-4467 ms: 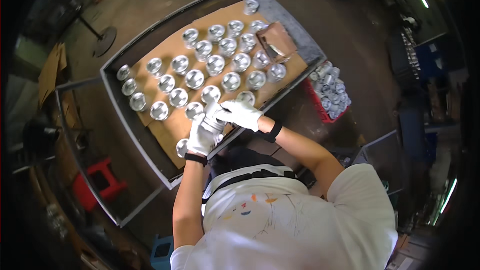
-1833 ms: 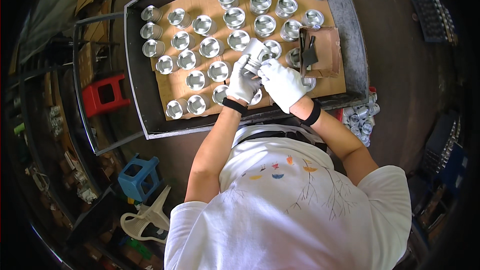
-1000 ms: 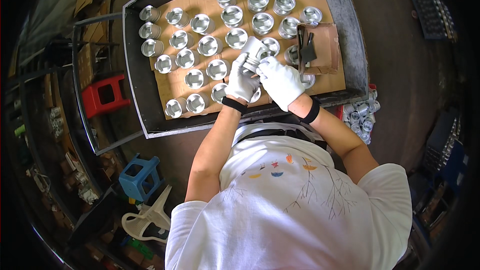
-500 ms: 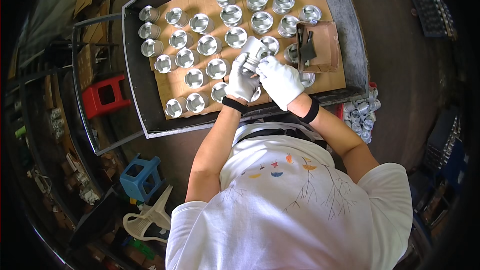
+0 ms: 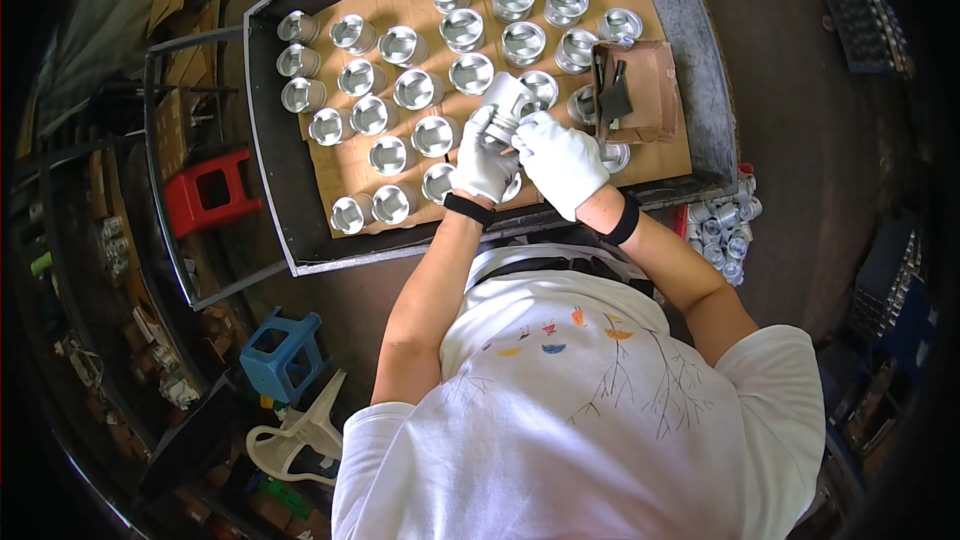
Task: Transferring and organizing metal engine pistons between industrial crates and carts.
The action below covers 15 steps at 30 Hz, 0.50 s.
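Observation:
A silver piston is tilted up in the grip of my left hand, which wears a white glove and has its fingers wrapped round the lower side. Against the piston's right side, my gloved right hand is closed in a pinch. A thin brownish tip shows by its fingers, but what it belongs to is hidden. Beneath and around both hands, several more pistons stand crown up on a cardboard sheet.
A dark metal-rimmed table bears the cardboard. On its right sits an open cardboard box with black tools inside. Piled metal parts lie beyond the near right corner. Left of me are red and blue stools.

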Tool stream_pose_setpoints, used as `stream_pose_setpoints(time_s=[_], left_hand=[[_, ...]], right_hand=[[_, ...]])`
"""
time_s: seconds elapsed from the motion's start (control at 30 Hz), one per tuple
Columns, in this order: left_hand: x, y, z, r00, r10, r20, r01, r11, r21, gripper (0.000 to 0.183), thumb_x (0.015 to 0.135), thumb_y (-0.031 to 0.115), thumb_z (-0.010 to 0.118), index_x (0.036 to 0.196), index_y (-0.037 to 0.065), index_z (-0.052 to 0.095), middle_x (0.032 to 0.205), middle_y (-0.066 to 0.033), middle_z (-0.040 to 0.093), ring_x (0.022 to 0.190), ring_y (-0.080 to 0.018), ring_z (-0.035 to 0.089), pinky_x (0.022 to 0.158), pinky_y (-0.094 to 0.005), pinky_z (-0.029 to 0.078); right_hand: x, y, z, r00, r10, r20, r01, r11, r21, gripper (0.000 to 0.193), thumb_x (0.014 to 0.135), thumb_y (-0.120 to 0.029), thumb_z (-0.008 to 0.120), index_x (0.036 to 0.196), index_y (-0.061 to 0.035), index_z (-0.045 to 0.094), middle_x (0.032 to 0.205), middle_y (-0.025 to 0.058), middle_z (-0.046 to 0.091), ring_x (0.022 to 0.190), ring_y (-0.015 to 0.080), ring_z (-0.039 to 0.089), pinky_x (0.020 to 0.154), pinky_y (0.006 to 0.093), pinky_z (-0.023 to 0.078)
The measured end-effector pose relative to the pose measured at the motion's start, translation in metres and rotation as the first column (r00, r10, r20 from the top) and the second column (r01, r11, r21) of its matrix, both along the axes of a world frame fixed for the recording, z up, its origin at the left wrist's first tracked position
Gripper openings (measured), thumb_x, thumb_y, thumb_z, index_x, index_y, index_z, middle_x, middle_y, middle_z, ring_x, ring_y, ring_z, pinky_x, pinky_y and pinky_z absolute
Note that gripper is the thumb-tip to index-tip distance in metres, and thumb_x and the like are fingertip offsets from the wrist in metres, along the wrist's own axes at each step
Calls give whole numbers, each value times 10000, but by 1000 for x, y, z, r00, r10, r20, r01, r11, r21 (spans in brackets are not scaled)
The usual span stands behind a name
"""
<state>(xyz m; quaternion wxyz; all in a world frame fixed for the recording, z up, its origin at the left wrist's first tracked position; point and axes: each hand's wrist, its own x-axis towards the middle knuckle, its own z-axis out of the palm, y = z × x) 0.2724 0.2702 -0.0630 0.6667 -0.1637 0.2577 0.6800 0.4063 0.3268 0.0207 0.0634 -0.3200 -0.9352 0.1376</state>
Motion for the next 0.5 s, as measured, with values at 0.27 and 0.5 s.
stream_pose_setpoints(time_s=[0.27,0.5], left_hand=[[1,0,2,998,15,67,-15,1000,3,493,875,313,653,1268,54,506,1212,-124,629,1034,-273,612,885,-416,498],[1,-1,1,997,10,72,-11,1000,13,496,871,309,656,1269,53,505,1204,-125,633,1027,-271,614,877,-413,501]], right_hand=[[1,-1,-3,1000,5,-14,-5,1000,14,150,874,-231,592,969,-153,677,1057,37,647,734,217,669,593,370,544],[1,-1,0,1000,-4,-7,4,1000,-7,147,874,-225,592,967,-156,682,1059,41,652,750,214,671,603,369,544]])
